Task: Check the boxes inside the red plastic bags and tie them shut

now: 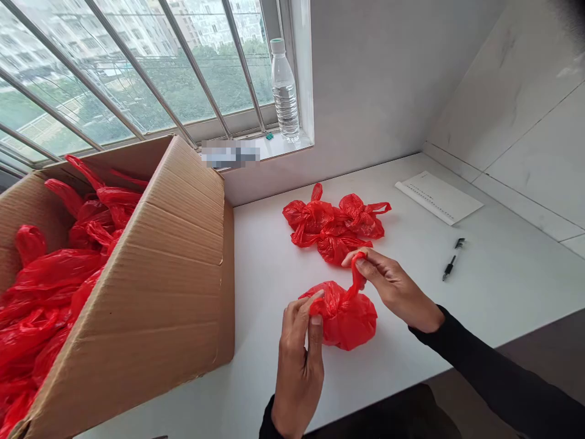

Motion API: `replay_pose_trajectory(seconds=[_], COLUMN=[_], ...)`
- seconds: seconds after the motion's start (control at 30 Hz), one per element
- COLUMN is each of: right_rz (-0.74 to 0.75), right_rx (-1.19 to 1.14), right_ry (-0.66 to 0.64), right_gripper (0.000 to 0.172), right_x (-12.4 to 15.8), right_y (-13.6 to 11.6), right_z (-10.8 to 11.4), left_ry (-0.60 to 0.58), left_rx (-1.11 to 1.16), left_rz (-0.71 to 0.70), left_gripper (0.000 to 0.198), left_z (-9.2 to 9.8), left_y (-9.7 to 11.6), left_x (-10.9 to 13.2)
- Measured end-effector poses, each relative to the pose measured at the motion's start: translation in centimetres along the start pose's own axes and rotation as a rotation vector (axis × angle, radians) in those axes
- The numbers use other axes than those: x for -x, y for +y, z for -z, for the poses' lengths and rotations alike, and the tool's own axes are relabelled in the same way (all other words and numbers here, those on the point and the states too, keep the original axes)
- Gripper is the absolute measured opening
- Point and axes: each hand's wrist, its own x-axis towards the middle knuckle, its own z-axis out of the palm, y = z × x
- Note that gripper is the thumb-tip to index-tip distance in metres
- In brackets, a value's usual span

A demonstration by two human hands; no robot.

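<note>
A filled red plastic bag (350, 323) rests on the white table, its top gathered in a knot. My left hand (300, 360) pinches the bag's left handle between thumb and fingers. On the other side, my right hand (392, 281) grips the twisted right handle and holds it raised above the bag. Just behind lies a cluster of crumpled, tied red bags (336, 222), close to my right fingertips. What the bags contain is hidden.
An open cardboard box (183, 262) full of red bags (59, 274) stands at the left. A notebook (439, 196) and pen (452, 261) lie at the right. A water bottle (284, 97) is on the windowsill (278, 148).
</note>
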Motion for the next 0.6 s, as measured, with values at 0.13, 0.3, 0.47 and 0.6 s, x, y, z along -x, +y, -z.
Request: replay_pose_trajectory(seconds=[0.13, 0.3, 0.47, 0.6], right_rz=[-0.008, 0.060, 0.219, 0.243], right_rx=[-0.068, -0.091, 0.060, 0.240], right_ry=[-0.083, -0.223, -0.245, -0.209], right_gripper=[0.025, 0.015, 0.013, 0.043], right_x=[0.6, 1.7, 2.7, 2.7], right_y=[-1.2, -2.9, -3.7, -2.2], right_z=[-0.4, -1.3, -1.5, -1.1], left_ry=[0.033, -0.011, -0.062, 0.077], left_rx=[0.026, 0.077, 0.094, 0.134], left_rz=[0.032, 0.015, 0.012, 0.060], left_gripper=[0.031, 0.029, 0.028, 0.027], left_z=[-0.1, -0.6, -0.5, 0.0], left_y=[0.2, 1.5, 2.0, 2.3], left_x=[-0.2, -0.3, -0.7, -0.5])
